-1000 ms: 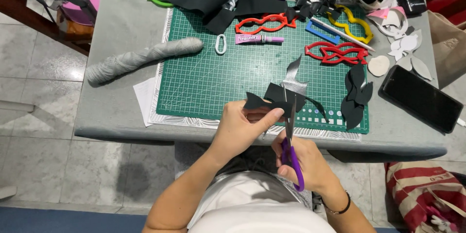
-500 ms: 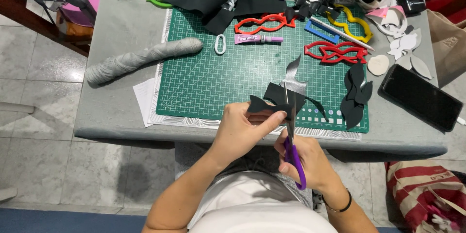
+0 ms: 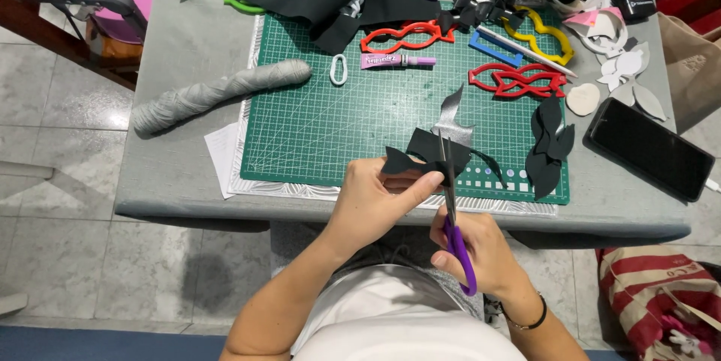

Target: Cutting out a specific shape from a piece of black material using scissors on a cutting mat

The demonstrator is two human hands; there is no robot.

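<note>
The left hand point(image 3: 375, 199) pinches a thin black cutout point(image 3: 424, 157) over the near edge of the green mat point(image 3: 330, 128) while the right hand point(image 3: 473, 252) grips purple scissors point(image 3: 454, 218); it looks light and floppy, best held close beside the blades.

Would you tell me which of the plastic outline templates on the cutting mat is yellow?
The wavy yellow plastic template at the mat's upper right; the others are red or blue.

Bare mat point(image 3: 330, 124) centre — clutter beyond
</note>
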